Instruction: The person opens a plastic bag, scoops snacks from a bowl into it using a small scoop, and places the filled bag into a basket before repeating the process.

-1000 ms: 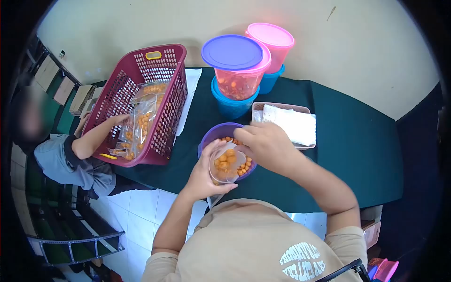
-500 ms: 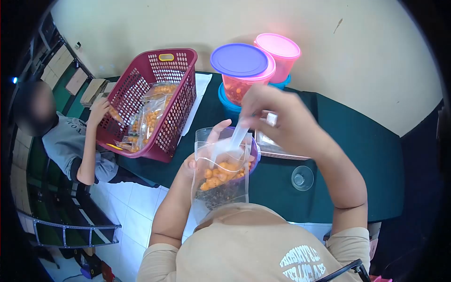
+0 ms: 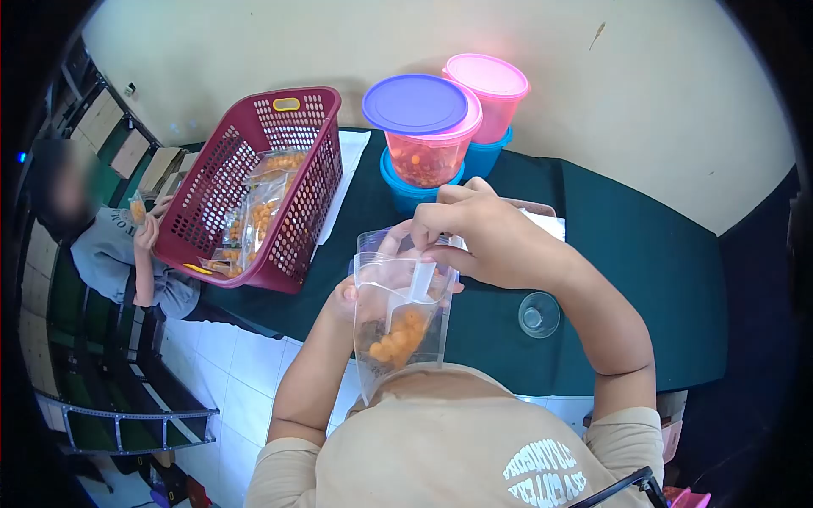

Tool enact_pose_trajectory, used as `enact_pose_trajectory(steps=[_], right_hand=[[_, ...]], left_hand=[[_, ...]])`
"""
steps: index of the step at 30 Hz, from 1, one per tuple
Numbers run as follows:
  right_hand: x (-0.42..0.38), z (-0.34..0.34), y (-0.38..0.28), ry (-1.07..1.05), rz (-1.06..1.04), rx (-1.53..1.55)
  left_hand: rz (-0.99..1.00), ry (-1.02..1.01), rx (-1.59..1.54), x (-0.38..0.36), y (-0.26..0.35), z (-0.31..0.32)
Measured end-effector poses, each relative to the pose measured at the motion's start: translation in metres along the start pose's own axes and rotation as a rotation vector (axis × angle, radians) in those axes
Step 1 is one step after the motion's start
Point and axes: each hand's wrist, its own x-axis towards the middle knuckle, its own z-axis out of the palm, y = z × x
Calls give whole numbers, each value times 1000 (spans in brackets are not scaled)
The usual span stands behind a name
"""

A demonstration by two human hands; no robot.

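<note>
A clear plastic pouch (image 3: 369, 326) hangs upright in front of my torso, its mouth facing up. My left hand (image 3: 344, 296) is closed round it from behind, with fingers showing through the film near the top. My right hand (image 3: 500, 235) pinches the handle of a translucent white scoop (image 3: 420, 284), whose bowl is down inside the pouch. Round orange snacks (image 3: 396, 343) lie in and below the scoop within the pouch. My right fingertips are right at the pouch's rim.
A maroon basket (image 3: 315, 199) holding snack packets (image 3: 264, 207) stands left; behind it a person (image 3: 140, 254) holds a small packet (image 3: 137, 207). Lidded tubs (image 3: 428, 157) are stacked by the wall. A clear cup (image 3: 539, 316) and a tray (image 3: 542, 209) sit on the green-covered table (image 3: 644, 288).
My right hand has lowered the scoop deeper into the pouch, and the snacks sit lower. The other person has moved a packet from over the basket back toward their body.
</note>
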Motion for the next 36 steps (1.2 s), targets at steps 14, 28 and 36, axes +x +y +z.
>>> enact_pose_trajectory(steps=[14, 28, 36], right_hand=[[0, 14, 38, 673, 297, 145], [-24, 194, 90, 339, 769, 22], [-11, 219, 59, 351, 944, 204]], left_hand=[[24, 258, 470, -56, 53, -21], [-399, 585, 1439, -140, 68, -70], [-502, 364, 1539, -135, 65, -109]])
